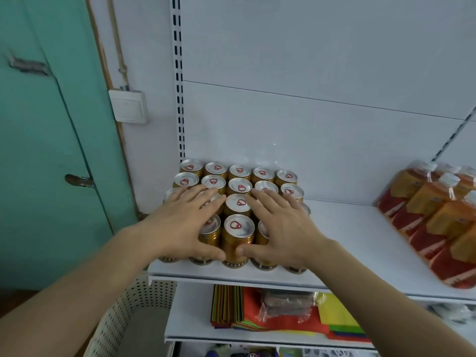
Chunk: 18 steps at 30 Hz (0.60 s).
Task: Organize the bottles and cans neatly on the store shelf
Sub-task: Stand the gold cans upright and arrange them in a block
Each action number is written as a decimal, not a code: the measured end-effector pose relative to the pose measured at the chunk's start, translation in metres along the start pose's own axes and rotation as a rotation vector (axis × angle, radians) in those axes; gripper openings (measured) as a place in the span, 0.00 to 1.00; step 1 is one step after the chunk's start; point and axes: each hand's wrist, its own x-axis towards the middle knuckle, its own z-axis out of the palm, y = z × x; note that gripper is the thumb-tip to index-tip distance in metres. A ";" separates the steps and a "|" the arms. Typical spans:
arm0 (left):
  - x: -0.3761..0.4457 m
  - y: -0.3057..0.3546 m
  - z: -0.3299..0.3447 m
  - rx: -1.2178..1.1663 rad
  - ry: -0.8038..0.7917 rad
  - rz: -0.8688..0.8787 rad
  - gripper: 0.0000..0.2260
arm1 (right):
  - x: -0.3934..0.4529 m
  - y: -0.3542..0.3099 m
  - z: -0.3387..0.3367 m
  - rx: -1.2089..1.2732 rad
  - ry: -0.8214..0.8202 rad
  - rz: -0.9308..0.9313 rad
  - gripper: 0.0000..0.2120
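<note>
Resting flat on cans: left hand, right hand.

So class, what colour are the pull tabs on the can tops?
Red, on silver lids; the pull tabs show clearly in the head view, the only one.

1. We see even, soft, cool light with only faint shadows.
2. We note small glints on the back panel.
3. Edges bow from wide-angle distortion; the door looks slightly blurred.
</note>
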 end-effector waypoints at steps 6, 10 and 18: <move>0.000 -0.023 0.010 0.013 -0.048 -0.004 0.53 | 0.024 -0.013 0.014 -0.018 -0.045 -0.048 0.59; 0.002 -0.026 0.016 -0.016 -0.039 0.007 0.53 | 0.026 -0.010 0.018 0.002 -0.044 -0.063 0.61; -0.022 -0.052 0.001 -0.073 -0.024 -0.036 0.62 | 0.037 -0.048 0.002 -0.002 -0.013 -0.157 0.57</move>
